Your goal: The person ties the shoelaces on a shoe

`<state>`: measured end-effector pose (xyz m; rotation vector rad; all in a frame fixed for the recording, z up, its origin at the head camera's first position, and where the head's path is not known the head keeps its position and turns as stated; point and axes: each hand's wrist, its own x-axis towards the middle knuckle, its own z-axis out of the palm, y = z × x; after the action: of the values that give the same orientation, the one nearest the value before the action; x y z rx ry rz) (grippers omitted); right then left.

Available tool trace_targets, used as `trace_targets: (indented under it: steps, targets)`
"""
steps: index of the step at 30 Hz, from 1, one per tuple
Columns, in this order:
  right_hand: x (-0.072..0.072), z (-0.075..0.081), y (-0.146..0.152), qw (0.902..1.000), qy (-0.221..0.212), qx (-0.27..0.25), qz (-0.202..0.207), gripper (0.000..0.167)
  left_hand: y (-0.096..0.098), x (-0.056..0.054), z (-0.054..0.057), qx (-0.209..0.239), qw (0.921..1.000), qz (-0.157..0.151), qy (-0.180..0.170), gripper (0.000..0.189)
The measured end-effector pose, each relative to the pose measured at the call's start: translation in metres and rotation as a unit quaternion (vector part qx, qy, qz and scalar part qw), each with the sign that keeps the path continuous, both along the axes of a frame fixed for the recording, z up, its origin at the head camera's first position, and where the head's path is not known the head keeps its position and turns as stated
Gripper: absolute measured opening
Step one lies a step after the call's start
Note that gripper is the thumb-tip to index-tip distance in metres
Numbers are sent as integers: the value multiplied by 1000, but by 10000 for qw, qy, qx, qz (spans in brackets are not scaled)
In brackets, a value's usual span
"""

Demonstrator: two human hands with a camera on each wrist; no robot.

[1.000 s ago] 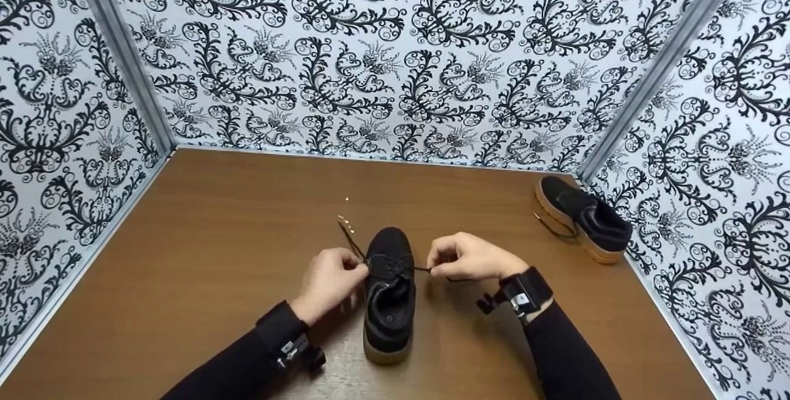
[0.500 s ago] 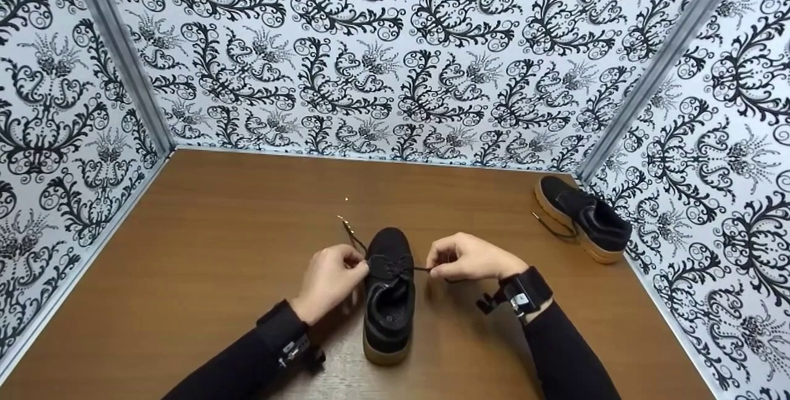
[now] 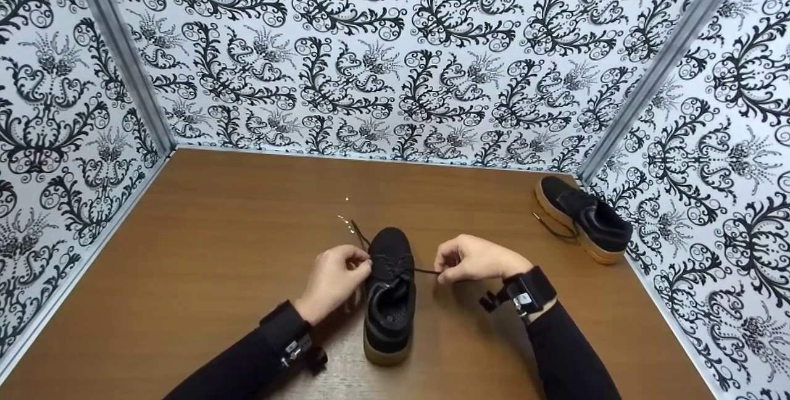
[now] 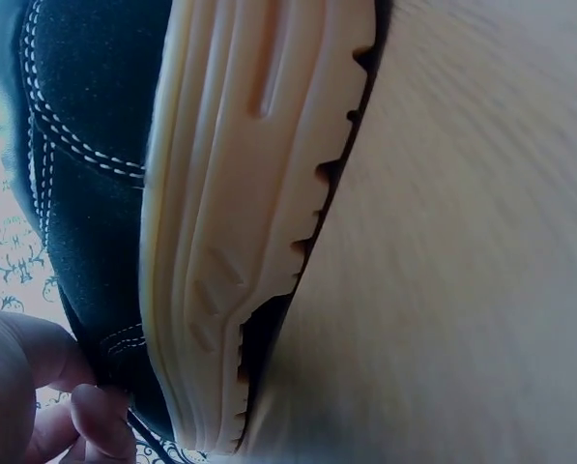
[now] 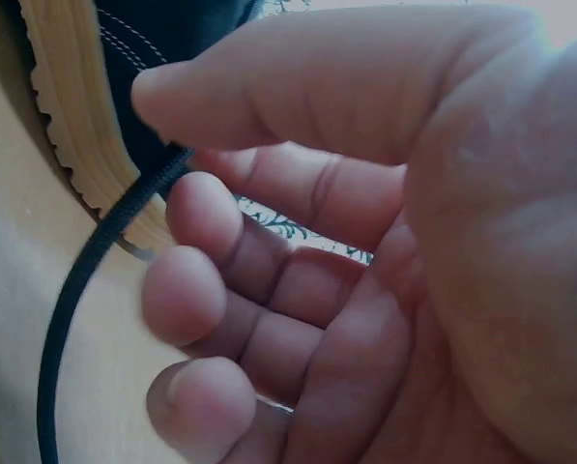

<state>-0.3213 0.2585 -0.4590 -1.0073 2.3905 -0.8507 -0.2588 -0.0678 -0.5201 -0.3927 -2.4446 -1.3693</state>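
Clock directions are read from the near shoe, with 12 o'clock toward the back wall. This shoe stands upright on the table, between the hands, toe at 12 and heel at 6. Its open collar shows the dark insole inside, bearing a small mark.

At about 10 o'clock, the left hand has its thumb and forefinger closed together in a pinch at the shoe's edge, on a lace; the loose lace end sticks out toward 11. At about 2 o'clock, the right hand pinches the other lace between thumb and forefinger, its remaining fingers loosely curled. That lace runs straight from the shoe to the pinch; in the right wrist view, a length curves down toward 7 o'clock.

The far shoe stands at 2 o'clock near the right-hand wall, its hollow dark within, a lace trailing onto the table. Small bright flecks show at 11.
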Motion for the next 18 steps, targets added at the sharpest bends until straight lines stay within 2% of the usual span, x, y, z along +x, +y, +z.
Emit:
trace_targets:
  steps: [10, 13, 15, 18]
  targets:
    - [2, 10, 11, 9932, -1097, -28, -382, 7, 0, 0, -1, 189, 9998, -72, 35, 8]
    - [3, 10, 12, 9908, -1275, -16, -459, 8, 0, 1, -1, 202, 9998, -78, -12, 8]
    - [3, 11, 12, 9928, -1091, -18, -492, 3, 0, 1, -2, 221, 9997, -84, -45, 8]
    - [3, 9, 4, 9959, -236, -350, -802, 8, 1, 1, -2, 210, 9997, -73, -54, 8]
